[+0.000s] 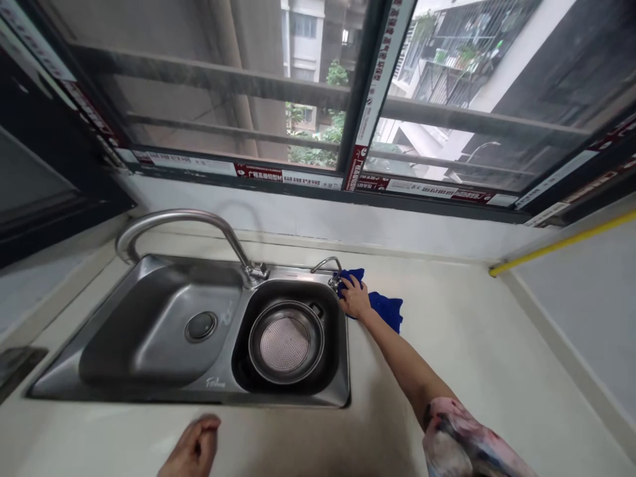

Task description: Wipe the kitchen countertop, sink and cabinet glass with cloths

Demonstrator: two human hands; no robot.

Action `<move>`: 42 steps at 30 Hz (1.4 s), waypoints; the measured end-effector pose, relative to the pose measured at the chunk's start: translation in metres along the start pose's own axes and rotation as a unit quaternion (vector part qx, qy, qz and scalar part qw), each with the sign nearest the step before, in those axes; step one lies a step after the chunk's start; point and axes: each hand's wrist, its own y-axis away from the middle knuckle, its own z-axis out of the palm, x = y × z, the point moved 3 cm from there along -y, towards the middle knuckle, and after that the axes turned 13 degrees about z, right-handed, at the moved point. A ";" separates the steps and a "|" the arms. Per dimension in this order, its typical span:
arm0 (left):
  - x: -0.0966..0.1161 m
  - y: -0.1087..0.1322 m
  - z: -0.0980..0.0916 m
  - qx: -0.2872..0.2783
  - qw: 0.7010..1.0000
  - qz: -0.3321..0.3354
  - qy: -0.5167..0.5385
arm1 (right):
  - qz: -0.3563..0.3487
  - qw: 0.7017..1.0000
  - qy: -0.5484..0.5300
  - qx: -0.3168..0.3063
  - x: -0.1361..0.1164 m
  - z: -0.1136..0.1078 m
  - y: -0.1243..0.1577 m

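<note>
My right hand [355,299] reaches to the far right corner of the double sink [226,358], its fingers bent over a blue cloth [386,309]. Part of the cloth bunches under and behind the fingers, against the base of a small thin spout [328,260]. The rest lies spread on the counter to the right of the wrist. Down at the bottom, my left hand [193,445] is in front of the sink's near edge, fingers curled in, with nothing visible in it. A round metal pan [315,358] with a dotted base sits in the right basin.
A large curved faucet [199,215] arches over the left basin, which has a round drain [201,326]. Pale countertop [477,344] surrounds the sink. Behind it stands a low white wall under a dark-framed window [308,185]. A yellow pipe [561,244] runs along the right wall.
</note>
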 end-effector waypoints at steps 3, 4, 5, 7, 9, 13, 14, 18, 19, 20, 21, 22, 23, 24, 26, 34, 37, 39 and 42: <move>0.013 -0.002 -0.004 0.018 1.000 0.020 0.012 | 0.006 1.000 0.011 -0.006 -0.001 0.002 0.008; 0.016 -0.002 -0.005 0.021 0.999 0.024 0.014 | 0.008 1.000 0.014 -0.008 -0.002 0.002 0.011; 0.019 -0.002 -0.006 0.025 0.999 0.026 0.013 | 0.008 1.000 0.018 -0.009 -0.003 0.003 0.014; 0.022 -0.002 -0.007 0.028 0.999 0.026 0.009 | 0.007 1.000 0.024 -0.012 -0.005 0.003 0.021; 0.021 -0.001 -0.007 0.032 0.999 0.031 0.010 | 0.002 0.999 0.032 -0.014 -0.009 0.004 0.031; 0.016 0.002 -0.003 0.040 0.998 0.040 0.011 | -0.005 0.998 0.059 -0.014 -0.019 0.011 0.061; 0.015 0.003 -0.002 0.040 0.998 0.040 0.007 | -0.005 0.997 0.069 -0.016 -0.020 0.014 0.069; 0.012 0.006 0.002 0.030 0.999 0.030 -0.009 | 0.014 0.993 0.114 -0.020 -0.024 0.020 0.100; 0.012 0.007 0.003 0.029 0.999 0.029 -0.008 | 0.021 0.992 0.122 -0.019 -0.024 0.020 0.105; 0.011 0.008 0.003 0.030 0.999 0.031 -0.007 | 0.027 0.991 0.129 -0.018 -0.025 0.018 0.107; 0.011 0.008 0.004 0.030 0.999 0.035 -0.005 | 0.031 0.991 0.132 -0.017 -0.026 0.016 0.106; 0.010 0.009 0.005 0.031 0.999 0.039 -0.005 | 0.036 0.990 0.133 -0.018 -0.027 0.014 0.102; 0.010 0.009 0.006 0.032 0.999 0.044 -0.007 | 0.043 0.990 0.132 -0.020 -0.028 0.011 0.096; 0.010 0.009 0.006 0.035 0.998 0.048 -0.008 | 0.053 0.990 0.129 -0.022 -0.028 0.009 0.088; 0.009 0.010 0.006 0.046 0.997 0.062 -0.010 | 0.079 0.989 0.120 -0.028 -0.027 0.005 0.068; 0.012 0.012 0.005 0.045 0.997 0.058 -0.005 | 0.113 0.988 0.095 -0.051 -0.021 -0.002 0.015; 0.010 0.014 0.008 0.039 0.998 0.051 -0.004 | 0.112 0.987 0.097 -0.058 -0.018 -0.002 0.010; 0.009 0.015 0.011 0.036 0.998 0.049 -0.003 | 0.109 0.988 0.092 -0.057 -0.013 -0.002 0.008; 0.007 0.016 0.013 0.033 0.998 0.049 0.010 | 0.089 0.991 0.086 -0.056 -0.007 -0.004 0.006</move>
